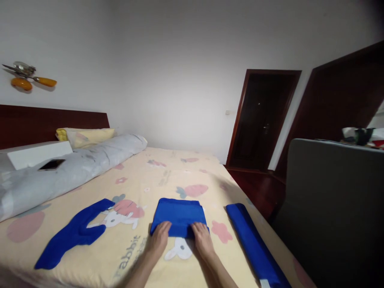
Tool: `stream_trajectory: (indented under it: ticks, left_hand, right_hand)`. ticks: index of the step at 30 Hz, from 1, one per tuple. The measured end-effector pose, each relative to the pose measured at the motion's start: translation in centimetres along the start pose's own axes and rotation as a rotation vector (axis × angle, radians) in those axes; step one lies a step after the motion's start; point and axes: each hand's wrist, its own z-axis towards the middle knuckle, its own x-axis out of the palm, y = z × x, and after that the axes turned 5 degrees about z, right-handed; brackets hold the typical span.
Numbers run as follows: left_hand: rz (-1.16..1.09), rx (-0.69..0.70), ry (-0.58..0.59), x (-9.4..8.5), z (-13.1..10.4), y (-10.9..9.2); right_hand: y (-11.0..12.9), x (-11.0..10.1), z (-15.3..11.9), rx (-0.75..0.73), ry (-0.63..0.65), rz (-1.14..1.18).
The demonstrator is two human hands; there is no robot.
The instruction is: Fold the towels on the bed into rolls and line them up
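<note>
Blue folded cloth: the cloth (181,214) lies flat on the patterned bed (156,266), in the near middle, between two other blue pieces and apart from both.
Left hand: the left hand (161,236) reaches the cloth's near left corner, its fingers bent over the edge and touching the fabric.
Right hand: the right hand (203,238) mirrors it at the near right corner, fingers likewise bent over the edge; whether either thumb pinches from beneath cannot be told.
Near band: a darker strip runs along the near edge between the hands, probably a turned fold that the person is shaping or pressing.
Good handling: both hands should probably work at one pace, with light outward tension, so the band stays straight and the layers do not creep.
Corners: the layers look slightly stepped at the far right, so squaring them before pressing seems wise.
Cloth direction: its long axis appears to run left to right, roughly across the forearms, the banded edge facing near.
Right strip: a long blue strip (256,244) slants from far left to near right.
Left piece: a forked blue piece (70,236) stretches from near left to far right.
</note>
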Motion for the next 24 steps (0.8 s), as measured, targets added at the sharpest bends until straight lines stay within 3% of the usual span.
stream_trajectory:
  ticks: [2,5,9,15,19,24]
  left_hand:
    - [-0.025,0.169,0.017,1.1,-0.1,-1.8]
    - [-0.018,0.238,0.058,1.6,-0.3,-2.4]
    - [-0.012,0.214,0.142,0.3,-0.6,0.9]
    - [-0.051,0.189,0.165,-1.1,-1.1,6.6]
    - [-0.034,0.167,0.107,-1.0,-1.5,8.0]
    - [-0.033,0.09,0.037,-2.0,-1.5,7.8]
  right_hand:
    - [1.7,1.3,0.0,-0.109,0.057,0.034]
    - [2.5,1.8,-0.5,-0.165,0.127,0.054]
    - [-0.4,0.4,-1.4,-0.098,0.168,0.032]
    - [-5.4,-1.5,-2.7,-0.01,0.154,0.025]
    - [-6.6,-1.2,-2.9,-0.082,0.036,0.04]
    - [-6.3,-0.9,-2.7,-0.128,-0.129,0.02]
